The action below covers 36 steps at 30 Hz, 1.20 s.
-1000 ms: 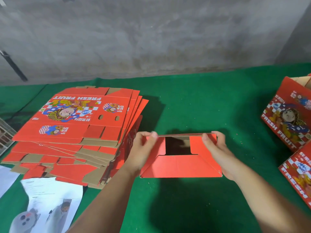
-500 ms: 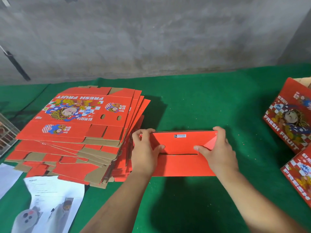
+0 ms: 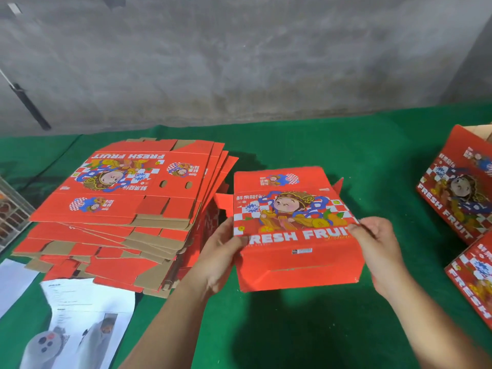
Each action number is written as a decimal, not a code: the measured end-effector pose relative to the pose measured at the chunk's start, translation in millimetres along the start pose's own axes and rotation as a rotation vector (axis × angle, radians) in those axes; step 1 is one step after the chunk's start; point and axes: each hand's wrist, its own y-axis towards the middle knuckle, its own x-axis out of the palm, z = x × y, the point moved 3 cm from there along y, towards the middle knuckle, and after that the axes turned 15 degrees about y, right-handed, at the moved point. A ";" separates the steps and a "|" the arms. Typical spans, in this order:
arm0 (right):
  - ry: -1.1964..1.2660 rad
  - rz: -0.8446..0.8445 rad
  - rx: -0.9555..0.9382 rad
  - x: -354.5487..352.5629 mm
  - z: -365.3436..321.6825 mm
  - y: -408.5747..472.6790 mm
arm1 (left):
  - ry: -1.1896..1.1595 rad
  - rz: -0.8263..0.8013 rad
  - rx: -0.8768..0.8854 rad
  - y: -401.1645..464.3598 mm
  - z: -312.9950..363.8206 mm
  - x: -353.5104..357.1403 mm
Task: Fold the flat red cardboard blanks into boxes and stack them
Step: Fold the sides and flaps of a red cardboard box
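A red folded box [image 3: 292,227] with a cartoon figure and "FRESH FRUIT" print lies tipped on the green table [image 3: 346,155], its printed face up and its closed bottom towards me. My left hand [image 3: 221,251] holds its left side with the thumb on the printed face. My right hand [image 3: 378,246] grips its right edge, fingers curled over the corner. A tall pile of flat red blanks [image 3: 119,209] lies to the left. Two finished boxes, one [image 3: 460,187] and another [image 3: 476,278], stand at the right edge.
Printed paper sheets [image 3: 80,323] lie at the front left of the table. A wire rack [image 3: 10,214] shows at the far left edge. A grey concrete wall runs behind the table. Bare green cloth lies behind the held box.
The bottom flaps were folded shut, then the box was tipped away from me so its printed face now points up. Both hands moved from the flaps to the box's sides.
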 end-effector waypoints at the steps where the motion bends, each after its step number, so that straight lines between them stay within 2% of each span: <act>1: -0.043 -0.056 0.035 0.3 0.4 0.0 | 0.015 0.011 0.037 -4.3 -8.1 -1.5; 4: -0.342 -0.237 0.042 3.6 7.6 -4.1 | 0.057 0.110 -0.008 -18.0 -37.1 2.2; 6: -0.508 -0.261 -0.021 -2.9 15.1 -6.5 | 0.082 0.143 -0.084 -21.7 -50.5 9.4; 8: -0.574 -0.253 0.037 -14.0 24.3 -6.9 | 0.143 0.131 -0.131 -23.2 -53.0 13.7; 11: -0.580 -0.310 0.112 -28.7 38.9 -11.2 | 0.366 0.040 -0.066 -28.9 -50.0 28.0; 16: -0.694 -0.162 -0.009 -53.1 52.4 -22.0 | 0.495 0.059 0.044 -34.1 -53.3 36.5; 18: -0.612 -0.124 0.025 -44.4 57.8 -36.8 | 0.435 0.135 0.018 -31.9 -47.2 33.8; 20: -0.488 -0.078 -0.025 -24.0 56.3 -53.2 | 0.225 0.217 -0.078 -28.3 -40.4 31.7; 22: -0.494 -0.075 -0.256 -2.9 45.9 -66.3 | 0.023 0.174 -0.159 -23.0 -38.0 34.7; 23: -0.544 -0.088 -0.383 5.8 40.2 -69.9 | 0.000 0.140 -0.179 -19.9 -35.4 37.6; 25: -0.670 -0.144 -0.454 20.5 32.2 -70.0 | 0.089 0.107 -0.167 -17.0 -29.0 41.4; 28: -0.846 -0.357 -0.337 42.1 38.3 -71.8 | 0.185 0.080 -0.209 -15.5 -29.3 48.1; 30: -0.857 -0.454 -0.348 51.6 50.4 -77.2 | 0.211 -0.009 -0.285 -19.5 -28.4 60.3; 32: -0.784 -0.377 -0.325 56.3 59.1 -80.4 | 0.197 -0.057 -0.308 -26.1 -30.9 71.6; 34: -0.660 -0.193 -0.273 51.7 63.7 -79.4 | 0.252 -0.035 -0.253 -33.0 -34.2 80.7; 36: -0.592 -0.102 -0.264 43.1 65.8 -75.1 | 0.277 -0.032 -0.210 -38.7 -34.9 88.2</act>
